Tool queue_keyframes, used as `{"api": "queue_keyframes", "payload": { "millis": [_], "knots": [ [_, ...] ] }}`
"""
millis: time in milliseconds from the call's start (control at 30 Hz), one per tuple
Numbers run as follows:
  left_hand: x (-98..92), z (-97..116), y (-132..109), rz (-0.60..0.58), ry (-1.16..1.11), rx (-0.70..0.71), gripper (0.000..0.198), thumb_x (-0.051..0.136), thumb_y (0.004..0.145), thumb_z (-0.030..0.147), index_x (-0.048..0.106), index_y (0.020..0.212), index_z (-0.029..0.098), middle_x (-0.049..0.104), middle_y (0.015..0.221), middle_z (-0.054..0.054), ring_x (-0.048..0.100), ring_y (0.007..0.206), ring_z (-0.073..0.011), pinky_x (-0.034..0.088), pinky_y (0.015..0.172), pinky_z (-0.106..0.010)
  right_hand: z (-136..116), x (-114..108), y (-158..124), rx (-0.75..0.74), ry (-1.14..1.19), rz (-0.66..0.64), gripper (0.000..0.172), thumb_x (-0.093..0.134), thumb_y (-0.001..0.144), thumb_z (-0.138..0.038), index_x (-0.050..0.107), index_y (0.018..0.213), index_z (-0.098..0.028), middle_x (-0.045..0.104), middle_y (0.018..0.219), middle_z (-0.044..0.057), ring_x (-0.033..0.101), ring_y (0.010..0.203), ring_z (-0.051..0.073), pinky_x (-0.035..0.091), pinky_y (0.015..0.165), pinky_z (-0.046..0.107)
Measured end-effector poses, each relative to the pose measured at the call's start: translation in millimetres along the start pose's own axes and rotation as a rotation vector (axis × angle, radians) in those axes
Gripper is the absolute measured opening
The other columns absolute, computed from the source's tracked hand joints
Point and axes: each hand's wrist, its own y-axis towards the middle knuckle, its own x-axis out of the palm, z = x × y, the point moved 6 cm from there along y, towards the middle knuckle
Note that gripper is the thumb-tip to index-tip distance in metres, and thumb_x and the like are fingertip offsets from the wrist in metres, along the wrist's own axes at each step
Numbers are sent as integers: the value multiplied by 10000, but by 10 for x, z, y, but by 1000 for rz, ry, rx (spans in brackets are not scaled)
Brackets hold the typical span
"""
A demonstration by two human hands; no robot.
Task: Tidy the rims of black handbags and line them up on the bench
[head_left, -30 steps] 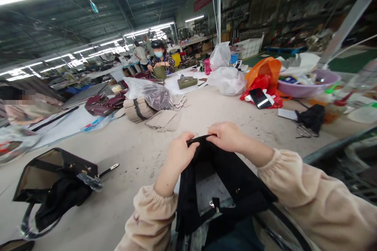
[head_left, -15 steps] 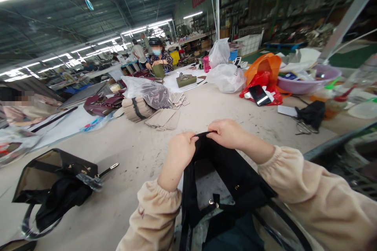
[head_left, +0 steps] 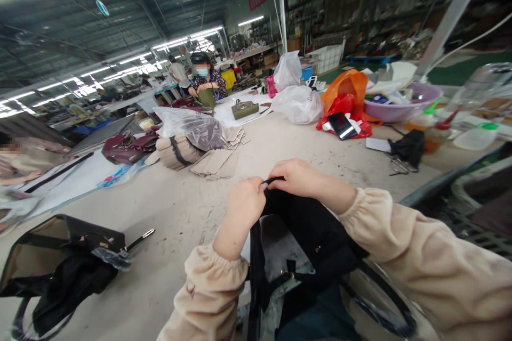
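Note:
A black handbag (head_left: 316, 229) stands tilted in front of me, its top gaping and small gold fittings showing on its side. My left hand (head_left: 247, 198) pinches the far rim with thumb and fingers. Close beside it, my right hand (head_left: 296, 177) grips the same edge, the two hands almost touching. A dark handle in clear wrap loops out at the bag's lower right. What lies inside the bag's lower part is hard to make out. To the left lies a second dark handbag (head_left: 108, 234) with a tan inside and black lining spilling out.
Beige card pieces (head_left: 216, 164) and a bundled stack (head_left: 178, 153) lie beyond my hands. Further right are a phone (head_left: 342, 126), a red bag, a purple basin (head_left: 404, 109), scissors (head_left: 400, 166) and bottles. A masked co-worker (head_left: 208, 82) handles a green bag across the table.
My right hand has shifted left along the rim, closer to my left hand. The whole view has turned slightly, so the surroundings sit further left.

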Motion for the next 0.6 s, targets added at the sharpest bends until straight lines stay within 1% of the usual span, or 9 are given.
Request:
{"api": "queue_keyframes", "payload": {
  "millis": [100,167,200,233,300,333,400,500,600],
  "knots": [
    [20,-34,8,-6,-129,11,258,441,891,274,685,849,199,726,849,-72,659,802,-206,443,708,-303,-43,2,30,-19,-14,-2,170,534,847,-252,693,807,-204,674,847,26,588,814,152,365,688,235],
    [26,-98,-12,11,-310,8,200,497,863,261,662,954,195,724,949,-69,662,868,-191,467,781,-299,-35,-3,35,-20,-18,5,179,538,853,-282,684,789,-202,668,843,25,581,797,149,354,671,237],
    [22,-143,-31,31,-405,-5,218,539,838,256,630,1024,190,715,1003,-70,663,891,-182,474,814,-298,-19,-6,35,-18,-19,9,187,539,856,-296,680,780,-201,664,838,25,577,789,147,350,666,238],
    [14,-196,-54,61,-484,-28,288,583,807,252,586,1087,184,701,1046,-72,664,906,-176,480,839,-302,1,-9,35,-14,-20,12,195,539,858,-305,676,770,-198,661,831,24,574,783,146,348,664,238],
    [-5,-295,-106,121,-572,-81,419,641,755,247,508,1146,176,682,1071,-75,669,904,-176,494,846,-320,44,-15,35,-4,-21,15,210,537,861,-308,670,745,-192,655,815,25,570,776,147,344,660,241],
    [-9,-325,-126,133,-578,-98,431,650,744,249,493,1140,177,682,1053,-72,670,898,-180,500,840,-331,61,-17,36,-1,-21,15,218,536,862,-310,667,735,-190,653,807,26,568,773,147,343,659,241],
    [-11,-339,-145,128,-544,-101,391,646,745,251,503,1102,181,687,1014,-64,669,902,-188,501,842,-346,75,-17,39,1,-18,11,223,537,862,-313,666,731,-188,651,802,25,566,771,147,343,657,240],
    [-4,-279,-118,86,-435,-65,293,614,766,232,548,1048,186,696,990,-54,664,912,-194,491,857,-350,63,-14,41,1,-21,7,215,532,865,-315,667,753,-190,653,821,25,567,784,147,345,664,239],
    [-27,-211,-81,86,-290,-71,294,612,771,232,554,1057,194,693,982,-46,660,892,-212,487,811,-352,53,-8,36,15,-36,-7,221,521,871,-321,668,769,-191,654,828,28,569,789,148,348,672,241]
  ]
}}
